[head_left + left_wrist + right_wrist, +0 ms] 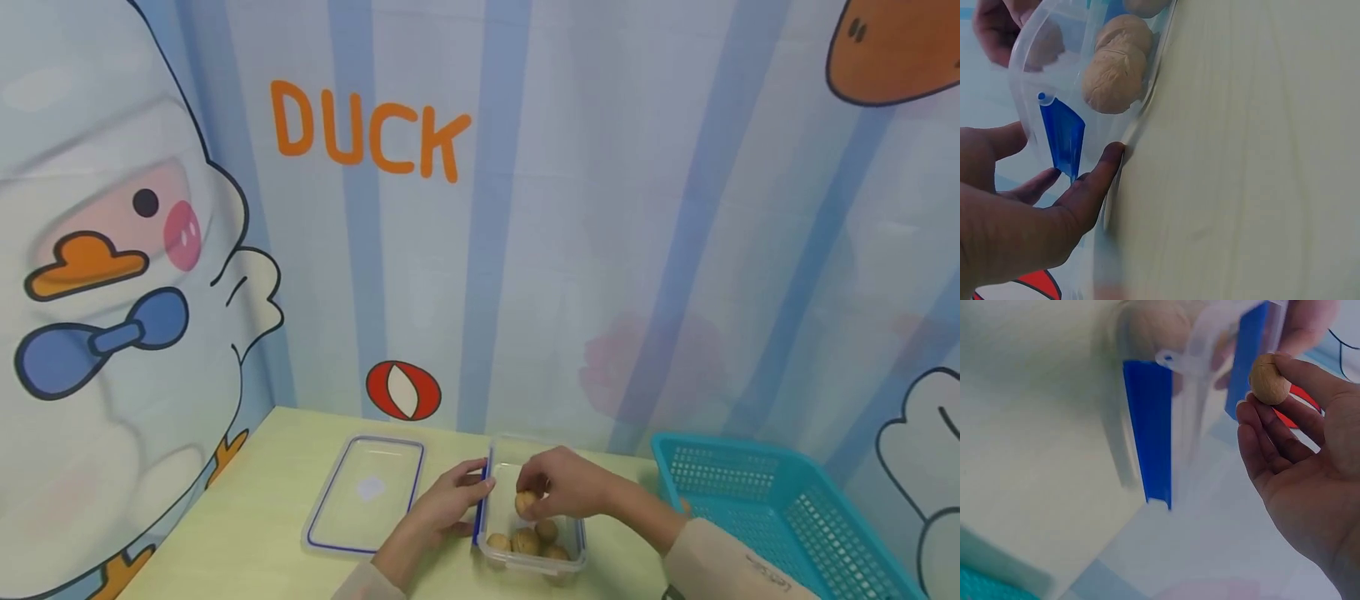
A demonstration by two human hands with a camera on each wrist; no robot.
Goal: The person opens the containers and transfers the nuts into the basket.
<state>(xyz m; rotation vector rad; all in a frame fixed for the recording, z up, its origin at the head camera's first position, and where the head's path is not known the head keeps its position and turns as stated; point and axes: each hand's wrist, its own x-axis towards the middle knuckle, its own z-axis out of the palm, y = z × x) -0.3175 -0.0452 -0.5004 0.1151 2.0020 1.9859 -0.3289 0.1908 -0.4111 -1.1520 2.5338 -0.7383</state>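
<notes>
Centrally, we see a person's right hand [576,483] pinching one walnut [526,504] snugly between thumb and fingers, over a clear plastic box [501,498]. More walnuts [527,542] lie in its near end. The left hand [448,502], fingers loosely extended, touches the box's left side. Leftward, we see a blue-edged lid [365,512]; rightward, a turquoise basket [658,467].

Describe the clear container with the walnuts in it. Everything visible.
Clear, rectangular, open-topped container, plastic by its look, with blue clips unfastened along its long sides. It stands upright on the pale yellow table, its lid off and lying to its left. Four walnuts show at its near end. The left grip touches its left side; the right grip pinches another walnut over it.
</notes>
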